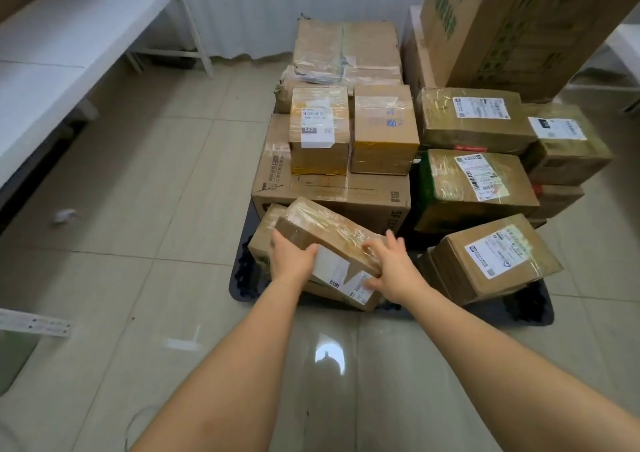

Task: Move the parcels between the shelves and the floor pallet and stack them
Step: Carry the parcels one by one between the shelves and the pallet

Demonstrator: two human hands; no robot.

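Note:
A small taped cardboard parcel [329, 233] with a white label sits tilted on other parcels at the near left corner of the dark floor pallet [242, 278]. My left hand [291, 257] grips its left end. My right hand [391, 268] holds its right end, thumb underneath and fingers spread over the top. Behind it lies a large flat box [311, 188] carrying two small boxes [318, 129]. To the right stand several more labelled parcels [478, 181].
White shelving [69, 36] runs along the left wall. A tall box with green print [512, 22] leans at the back right. A scrap of paper [65, 214] lies on the tiled floor on the left. A white curtain hangs behind the pallet.

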